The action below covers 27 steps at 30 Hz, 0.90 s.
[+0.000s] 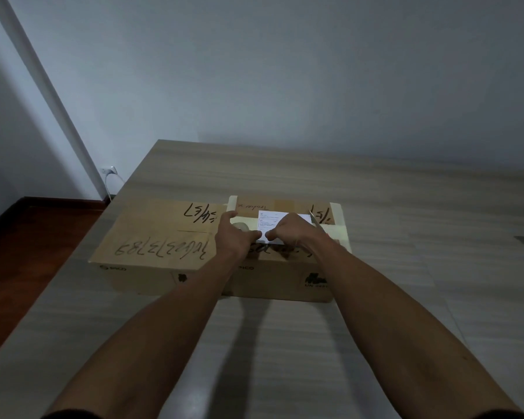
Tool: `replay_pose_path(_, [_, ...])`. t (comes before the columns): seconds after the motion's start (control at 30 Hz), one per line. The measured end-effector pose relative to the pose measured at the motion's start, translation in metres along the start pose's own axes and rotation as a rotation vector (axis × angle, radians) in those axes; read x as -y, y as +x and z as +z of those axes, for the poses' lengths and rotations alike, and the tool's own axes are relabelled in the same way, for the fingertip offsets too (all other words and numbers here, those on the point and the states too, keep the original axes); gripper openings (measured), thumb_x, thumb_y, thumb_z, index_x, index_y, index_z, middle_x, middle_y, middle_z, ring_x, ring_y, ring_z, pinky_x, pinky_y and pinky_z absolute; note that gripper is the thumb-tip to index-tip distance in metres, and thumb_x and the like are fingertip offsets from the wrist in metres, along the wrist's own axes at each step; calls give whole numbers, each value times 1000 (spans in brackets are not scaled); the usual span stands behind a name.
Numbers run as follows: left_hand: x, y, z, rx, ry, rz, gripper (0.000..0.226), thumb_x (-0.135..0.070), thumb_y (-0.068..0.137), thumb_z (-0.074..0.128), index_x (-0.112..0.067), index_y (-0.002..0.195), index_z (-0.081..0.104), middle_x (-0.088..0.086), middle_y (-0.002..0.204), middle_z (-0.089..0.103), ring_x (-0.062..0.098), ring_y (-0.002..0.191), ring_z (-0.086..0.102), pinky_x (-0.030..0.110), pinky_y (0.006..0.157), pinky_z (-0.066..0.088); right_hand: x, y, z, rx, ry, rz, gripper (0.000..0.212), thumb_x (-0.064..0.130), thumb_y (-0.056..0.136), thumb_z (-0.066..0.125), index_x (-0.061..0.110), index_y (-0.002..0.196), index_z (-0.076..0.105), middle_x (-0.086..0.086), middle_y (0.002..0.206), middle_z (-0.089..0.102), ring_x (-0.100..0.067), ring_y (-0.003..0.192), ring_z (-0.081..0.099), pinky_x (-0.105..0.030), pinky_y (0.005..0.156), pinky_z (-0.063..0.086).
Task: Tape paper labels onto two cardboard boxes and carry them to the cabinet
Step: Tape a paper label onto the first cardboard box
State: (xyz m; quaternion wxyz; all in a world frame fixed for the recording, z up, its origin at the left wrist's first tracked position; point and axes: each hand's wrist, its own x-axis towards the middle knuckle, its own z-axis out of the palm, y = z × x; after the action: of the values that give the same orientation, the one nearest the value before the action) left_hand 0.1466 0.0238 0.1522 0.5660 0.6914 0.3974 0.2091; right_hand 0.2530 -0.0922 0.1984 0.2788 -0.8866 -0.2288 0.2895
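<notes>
Two cardboard boxes sit side by side, touching, on a pale wood-grain table (406,207), just past the frame's centre. The left box (155,237) carries black handwriting on its lid; the right box (285,276) lies mostly under the hands, its lid also marked in black. A white paper label (270,220) with small print lies flat on the right box's lid, toward the box's 12 o'clock edge. The left hand (232,237) rests at the label's 9 o'clock side, its fingers curled round a tape roll (241,226) that shows only partly beneath them. The right hand (288,232) sits over the label's 5 o'clock corner, fingers curled and pressed down on the paper, thumb pointing toward the left hand; the two hands nearly touch at the label's 6 o'clock edge. Whether a strip of tape runs between them cannot be told. A thin blade-like object (315,222) slants at the right hand's 2 o'clock; what it is stays unclear. At the frame's 9 o'clock, a wall socket (108,169) holds a white plug above dark red floor (28,246).
</notes>
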Motion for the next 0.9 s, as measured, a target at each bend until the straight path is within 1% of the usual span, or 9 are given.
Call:
replay_pose_path(0.07, [5, -2, 3, -32, 32, -23, 81, -15, 72, 91, -23, 140, 47, 14, 128, 62, 26, 103, 61, 35, 84, 54, -1, 2, 8, 8, 31, 25, 14, 15, 85, 69, 5, 77, 64, -14, 76, 69, -19, 56, 55, -21, 46, 40])
replay_pose_path(0.1, [6, -2, 5, -42, 57, -27, 81, -15, 73, 90, -24, 141, 46, 15, 129, 62, 25, 100, 60, 35, 83, 54, -2, 3, 11, 8, 54, 30, 11, 12, 85, 68, 1, 83, 67, -19, 82, 73, -22, 57, 58, -22, 48, 43])
replay_pose_path(0.17, [7, -2, 7, -55, 117, -24, 79, -17, 75, 88, -24, 141, 45, 16, 129, 63, 24, 96, 57, 35, 82, 53, -2, 6, 15, 1, 62, 29, 16, 9, 86, 65, -5, 93, 69, -24, 90, 74, -27, 62, 61, -29, 55, 47])
replay_pose_path(0.27, [9, -3, 10, -72, 179, -31, 76, -18, 77, 85, -25, 141, 44, 15, 125, 64, 24, 94, 57, 34, 78, 52, 2, 6, 19, -19, 14, 18, 5, 8, 85, 64, 3, 84, 64, -20, 82, 68, -27, 64, 59, -29, 54, 46])
replay_pose_path(0.37, [9, -4, 12, -93, 220, -41, 75, -18, 79, 84, -26, 142, 43, 15, 124, 65, 26, 97, 59, 35, 77, 52, 3, 8, 22, -44, -17, 23, 5, 8, 84, 64, 6, 83, 60, -14, 79, 62, -26, 66, 57, -29, 55, 43])
replay_pose_path(0.6, [10, -3, 16, -118, 244, -50, 80, -17, 79, 85, -25, 144, 39, 16, 128, 64, 33, 111, 63, 37, 83, 52, 3, 12, 27, -60, -22, 45, 8, 6, 80, 65, 9, 78, 57, -14, 77, 63, -26, 65, 57, -28, 53, 42])
replay_pose_path(0.67, [9, -3, 15, -119, 261, -56, 83, -16, 77, 86, -26, 144, 38, 15, 129, 64, 34, 112, 63, 40, 87, 54, 3, 12, 29, -72, -13, 53, 7, 5, 77, 64, 9, 76, 58, -14, 74, 63, -27, 62, 58, -28, 53, 44])
replay_pose_path(0.83, [8, -6, 18, -118, 291, -56, 88, -16, 74, 84, -29, 145, 34, 14, 124, 64, 33, 107, 63, 37, 77, 49, 5, 12, 34, -102, -9, 83, 7, 5, 72, 66, 10, 74, 61, -12, 69, 66, -27, 53, 63, -27, 47, 49])
replay_pose_path(0.9, [9, -6, 17, -125, 304, -53, 92, -16, 73, 86, -28, 146, 32, 14, 122, 65, 34, 106, 64, 38, 76, 50, 5, 12, 34, -120, -38, 96, 13, 10, 72, 74, 10, 80, 63, -10, 72, 68, -27, 58, 67, -29, 51, 55])
